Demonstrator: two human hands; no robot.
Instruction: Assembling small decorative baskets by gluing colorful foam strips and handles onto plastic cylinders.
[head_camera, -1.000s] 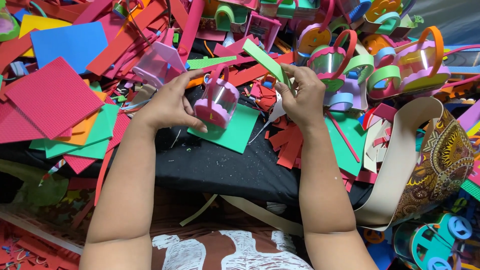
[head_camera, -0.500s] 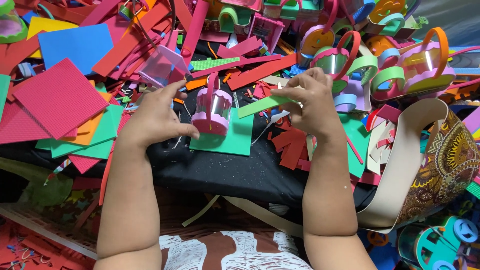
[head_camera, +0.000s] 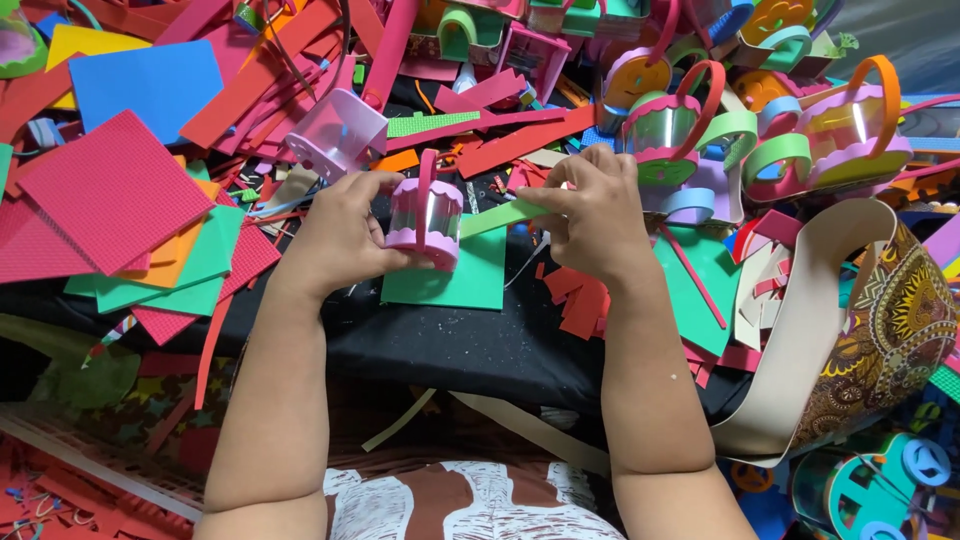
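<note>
Head view, looking down on a craft bench.

Left hand (head_camera: 340, 235): fingers curled, closed around the side of a small pink foam basket (head_camera: 425, 222). The basket is a short drum with a scalloped base, a clear glossy plastic wall and a red strip handle arched over the top. It stands upright at the centre of the bench, over a green foam sheet (head_camera: 452, 280).

Right hand (head_camera: 592, 212): fingertips pinched shut on one end of a light green foam strip (head_camera: 502, 215). The strip is flat, narrow and matte, and its far end reaches the basket's side.

Surface: black cloth (head_camera: 440, 345) over the bench, largely buried in foam offcuts, mostly red, pink and magenta strips. On the left lies a magenta textured foam square (head_camera: 112, 192) with a fine dimpled grain; beyond it, a smooth blue foam sheet (head_camera: 150, 85). A lilac foam box (head_camera: 337, 135) lies tipped just behind the left hand.

Upper right: a crowd of finished baskets (head_camera: 780, 120), rounded, with looped handles in orange, green and pink. Right edge: a patterned fabric bag (head_camera: 885, 340) with a wide beige strap.
</note>
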